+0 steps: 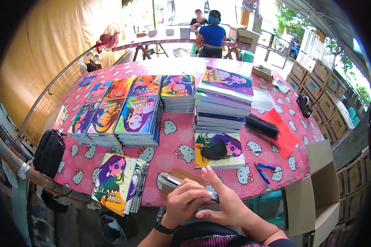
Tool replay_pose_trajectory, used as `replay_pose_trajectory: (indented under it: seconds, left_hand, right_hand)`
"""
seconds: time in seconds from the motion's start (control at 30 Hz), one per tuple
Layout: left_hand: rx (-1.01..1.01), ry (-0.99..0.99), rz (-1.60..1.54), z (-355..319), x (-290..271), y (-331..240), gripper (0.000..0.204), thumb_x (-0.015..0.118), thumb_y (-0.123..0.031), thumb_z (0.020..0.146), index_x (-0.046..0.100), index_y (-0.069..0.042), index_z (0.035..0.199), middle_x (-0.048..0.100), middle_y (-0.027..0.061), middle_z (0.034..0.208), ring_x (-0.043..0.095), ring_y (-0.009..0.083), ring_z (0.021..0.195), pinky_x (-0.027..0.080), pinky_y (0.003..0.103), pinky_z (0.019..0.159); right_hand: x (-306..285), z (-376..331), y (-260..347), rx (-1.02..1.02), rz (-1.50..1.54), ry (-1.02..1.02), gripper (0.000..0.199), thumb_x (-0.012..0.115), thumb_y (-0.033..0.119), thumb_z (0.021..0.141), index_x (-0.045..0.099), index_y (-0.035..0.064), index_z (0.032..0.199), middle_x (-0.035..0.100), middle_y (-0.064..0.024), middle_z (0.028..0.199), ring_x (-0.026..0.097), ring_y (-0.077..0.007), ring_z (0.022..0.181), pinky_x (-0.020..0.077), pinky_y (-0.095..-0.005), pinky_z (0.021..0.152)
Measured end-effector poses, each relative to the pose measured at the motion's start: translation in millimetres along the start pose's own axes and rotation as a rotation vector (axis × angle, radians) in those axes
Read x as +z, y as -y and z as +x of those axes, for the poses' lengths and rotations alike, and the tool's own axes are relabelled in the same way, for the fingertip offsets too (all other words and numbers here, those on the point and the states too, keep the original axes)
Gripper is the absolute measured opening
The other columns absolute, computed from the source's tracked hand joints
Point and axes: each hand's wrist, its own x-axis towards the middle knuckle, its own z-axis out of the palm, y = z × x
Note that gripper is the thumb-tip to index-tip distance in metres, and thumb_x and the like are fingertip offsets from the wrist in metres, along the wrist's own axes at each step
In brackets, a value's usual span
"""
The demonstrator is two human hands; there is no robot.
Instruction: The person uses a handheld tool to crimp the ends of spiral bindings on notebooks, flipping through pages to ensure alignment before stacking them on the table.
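Observation:
At the table's near edge my left hand [189, 201] is closed, its fingertips pinched together. My right hand [228, 201] faces it with fingers stretched out and thumb apart. A small dark piece [214, 197] shows between the hands; its kind is hidden. Just beyond them lies a brown board [188, 175] with a pale, thin-layered piece [165, 182] on it, partly covered by my left hand. Ahead, a low stack of spiral notebooks [202, 161] carries a curved black object [213, 151]. More illustrated notebooks [113, 181] lie left of my hands, at the edge.
Notebook stacks [138, 117] and a taller stack [222, 103] fill the table's middle. Black binding coils [261, 125] lie on a red sheet [285, 140], near blue-handled pliers [264, 172]. An open carton [323, 185] stands right; a black bag [49, 152] sits left. Two people are at a far table.

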Motion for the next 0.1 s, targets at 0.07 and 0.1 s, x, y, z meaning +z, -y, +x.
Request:
replay_pose_trajectory:
  seconds: [0.07, 0.1]
  left_hand:
    - [0.013, 0.079, -0.045, -1.6, 2.9, -1.8, 0.019, 0.073, 0.001, 0.073, 0.069, -0.006, 0.091, 0.066, 0.0072, 0.085, 0.062, 0.0234, 0.079, 0.05, 0.032, 0.069]
    - [0.048, 0.073, -0.006, -0.8, 2.3, 1.1, 0.02, 0.075, -0.005, 0.073, 0.07, -0.007, 0.092, 0.067, 0.0059, 0.084, 0.062, 0.0223, 0.079, 0.051, 0.032, 0.071]
  right_hand:
    - [-5.6, 3.2, -7.6, 0.02, 0.012, 0.065, 0.108, 0.075, 0.042, 0.076, 0.008, -0.0044, 0.147, 0.031, -0.0272, 0.146, 0.033, -0.0348, 0.137, 0.029, -0.0386, 0.109]
    - [-7.6, -1.0, -11.1, 0.005, -0.028, 0.024, 0.111, 0.072, 0.05, 0.076, 0.005, -0.0015, 0.148, 0.029, -0.0256, 0.148, 0.031, -0.0359, 0.137, 0.0252, -0.0383, 0.111]
